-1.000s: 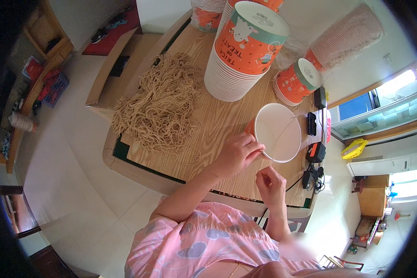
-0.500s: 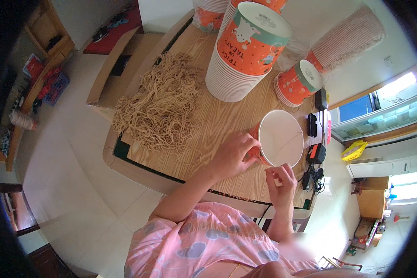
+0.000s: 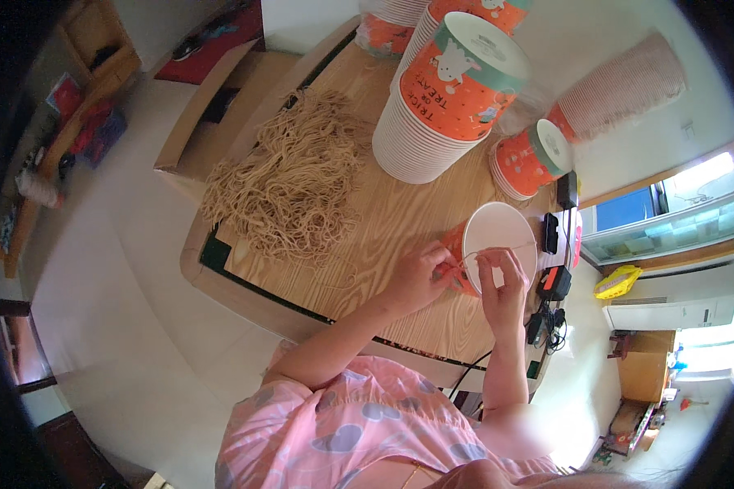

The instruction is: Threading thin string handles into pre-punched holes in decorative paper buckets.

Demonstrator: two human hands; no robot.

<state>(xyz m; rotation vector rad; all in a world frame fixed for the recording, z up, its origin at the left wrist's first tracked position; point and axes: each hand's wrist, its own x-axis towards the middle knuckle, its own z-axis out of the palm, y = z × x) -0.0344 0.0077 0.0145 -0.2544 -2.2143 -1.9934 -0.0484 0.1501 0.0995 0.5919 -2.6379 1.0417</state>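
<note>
An orange paper bucket (image 3: 501,224) with a white inside lies tipped on the wooden table, its mouth facing me. My left hand (image 3: 420,279) is closed on the bucket's left side near the rim, its fingertips pinched at the wall. A thin beige string (image 3: 471,255) runs from there to my right hand (image 3: 504,273), which pinches it in front of the bucket's mouth. More string crosses the mouth toward the right rim. Left of the bucket lies a big tangled heap of beige strings (image 3: 289,179).
A tall stack of orange and white paper buckets (image 3: 432,122) stands behind, with a shorter stack (image 3: 526,163) to its right. A plastic-wrapped stack (image 3: 620,85) leans at the wall. Black adapters and cables (image 3: 550,314) line the table's right edge. An open cardboard box (image 3: 220,114) sits far left.
My right hand has risen from below the bucket's rim to in front of its mouth, drawing the string with it. My left hand stays at the bucket's side. The view has shifted slightly.
</note>
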